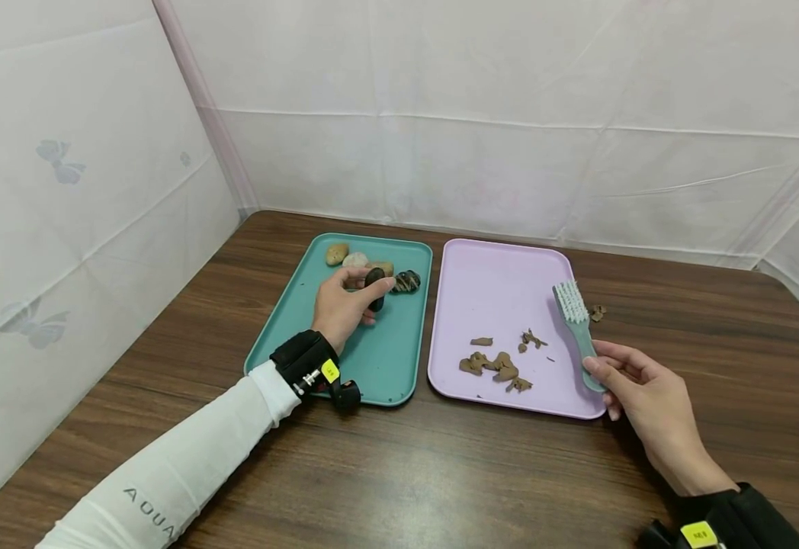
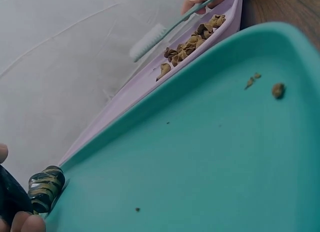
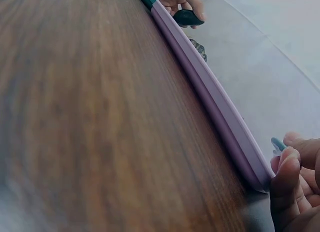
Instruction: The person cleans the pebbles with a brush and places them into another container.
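Over the teal tray (image 1: 386,374), my left hand (image 1: 344,305) pinches a smooth black stone (image 1: 375,288) between thumb and fingers. Behind it in the tray lie a tan stone (image 1: 336,254), a whitish stone (image 1: 354,260), a partly hidden brownish stone (image 1: 380,268) and a dark banded stone (image 1: 407,281). My right hand (image 1: 649,404) holds a grey-green brush (image 1: 581,335) by its handle, bristles up, at the right edge of the lilac tray (image 1: 502,282). Brown crumbly pieces (image 1: 492,364) lie in that tray's near half.
A small brown clump (image 1: 598,313) sits on the wooden table (image 1: 386,480) right of the lilac tray. Small brown bits (image 2: 278,91) are scattered in the teal tray. White sheeting (image 1: 495,168) rises behind the table and along its left side.
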`<state>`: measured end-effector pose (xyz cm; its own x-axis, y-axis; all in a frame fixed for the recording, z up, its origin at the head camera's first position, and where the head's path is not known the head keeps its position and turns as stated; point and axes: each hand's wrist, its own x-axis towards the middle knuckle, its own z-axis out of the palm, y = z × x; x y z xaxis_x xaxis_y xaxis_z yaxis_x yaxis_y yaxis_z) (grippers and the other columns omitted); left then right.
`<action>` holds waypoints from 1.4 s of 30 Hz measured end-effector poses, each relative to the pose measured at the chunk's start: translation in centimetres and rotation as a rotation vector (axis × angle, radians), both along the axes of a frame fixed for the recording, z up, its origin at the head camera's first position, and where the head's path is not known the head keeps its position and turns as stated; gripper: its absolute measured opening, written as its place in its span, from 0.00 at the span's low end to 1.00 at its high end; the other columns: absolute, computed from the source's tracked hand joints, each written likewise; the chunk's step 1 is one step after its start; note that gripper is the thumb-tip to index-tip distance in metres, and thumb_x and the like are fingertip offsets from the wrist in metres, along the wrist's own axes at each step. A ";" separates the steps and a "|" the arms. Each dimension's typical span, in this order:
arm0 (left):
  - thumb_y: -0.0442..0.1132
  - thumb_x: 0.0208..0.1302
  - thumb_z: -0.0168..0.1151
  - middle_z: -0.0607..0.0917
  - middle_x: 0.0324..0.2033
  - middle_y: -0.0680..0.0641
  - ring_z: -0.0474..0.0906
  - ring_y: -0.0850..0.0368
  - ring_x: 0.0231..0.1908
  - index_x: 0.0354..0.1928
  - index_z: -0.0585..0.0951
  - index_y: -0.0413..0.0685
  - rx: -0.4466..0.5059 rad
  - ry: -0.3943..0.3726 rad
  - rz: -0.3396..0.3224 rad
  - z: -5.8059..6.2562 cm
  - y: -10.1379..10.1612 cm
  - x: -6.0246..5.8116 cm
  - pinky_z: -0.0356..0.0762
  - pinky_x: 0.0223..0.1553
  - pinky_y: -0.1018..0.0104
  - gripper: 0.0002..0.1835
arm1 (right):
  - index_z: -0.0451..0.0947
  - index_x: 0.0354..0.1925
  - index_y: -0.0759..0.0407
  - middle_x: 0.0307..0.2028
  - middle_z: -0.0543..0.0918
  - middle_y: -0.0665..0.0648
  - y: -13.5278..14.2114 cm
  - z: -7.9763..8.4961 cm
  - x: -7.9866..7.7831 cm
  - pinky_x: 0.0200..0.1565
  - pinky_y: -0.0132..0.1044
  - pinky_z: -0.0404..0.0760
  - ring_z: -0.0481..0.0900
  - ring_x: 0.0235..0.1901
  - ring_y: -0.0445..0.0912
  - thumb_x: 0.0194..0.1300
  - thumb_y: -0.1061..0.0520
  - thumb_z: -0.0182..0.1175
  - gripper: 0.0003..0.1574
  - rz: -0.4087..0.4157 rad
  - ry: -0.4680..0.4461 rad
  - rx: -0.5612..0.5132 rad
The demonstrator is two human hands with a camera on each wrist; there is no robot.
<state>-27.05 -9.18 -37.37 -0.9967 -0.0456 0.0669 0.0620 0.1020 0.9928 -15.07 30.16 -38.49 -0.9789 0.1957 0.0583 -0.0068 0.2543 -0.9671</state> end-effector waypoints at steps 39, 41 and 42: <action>0.50 0.67 0.77 0.81 0.56 0.37 0.82 0.60 0.19 0.65 0.77 0.41 -0.278 -0.068 -0.039 0.9 -0.5 -0.6 0.89 0.28 0.63 0.32 | 0.76 0.68 0.66 0.41 0.87 0.49 0.4 0.0 0.1 0.24 0.31 0.83 0.83 0.28 0.42 0.72 0.53 0.73 0.33 0.051 -0.014 -0.004; 0.50 0.67 0.77 0.81 0.55 0.37 0.83 0.59 0.19 0.66 0.77 0.41 -0.293 -0.068 -0.046 1.0 -0.5 -0.7 0.89 0.28 0.62 0.32 | 0.76 0.68 0.66 0.41 0.87 0.49 0.5 0.0 0.1 0.24 0.31 0.83 0.83 0.28 0.42 0.72 0.53 0.72 0.33 0.050 -0.016 -0.001; 0.50 0.67 0.77 0.81 0.55 0.37 0.83 0.59 0.19 0.66 0.77 0.41 -0.299 -0.067 -0.050 1.0 -0.5 -0.7 0.89 0.28 0.62 0.32 | 0.76 0.68 0.66 0.41 0.87 0.49 0.5 0.0 0.1 0.24 0.31 0.83 0.83 0.28 0.42 0.72 0.53 0.73 0.33 0.049 -0.016 0.003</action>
